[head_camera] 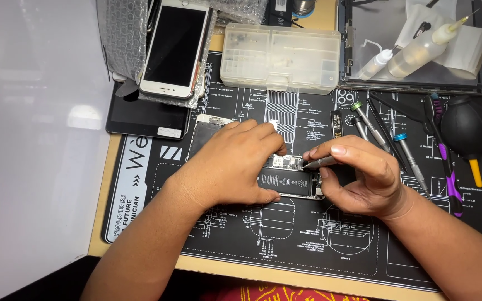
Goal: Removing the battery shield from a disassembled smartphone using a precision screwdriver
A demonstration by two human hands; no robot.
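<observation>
both forearms reach in from the bottom edge over a black repair mat (285, 245) printed with white diagrams. left hand (232, 167) lies flat, fingers together, pressing down on an opened phone (288, 178) at the mat's middle, its black battery and circuit board showing. right hand (358, 175) pinches a slim grey screwdriver (320, 163) between thumb and fingers, tip touching the board. more screwdrivers (403, 147) and a black dust blower (465, 128) lie to the right. a clear parts box (280, 58) and a white phone (175, 47) sit beyond.
</observation>
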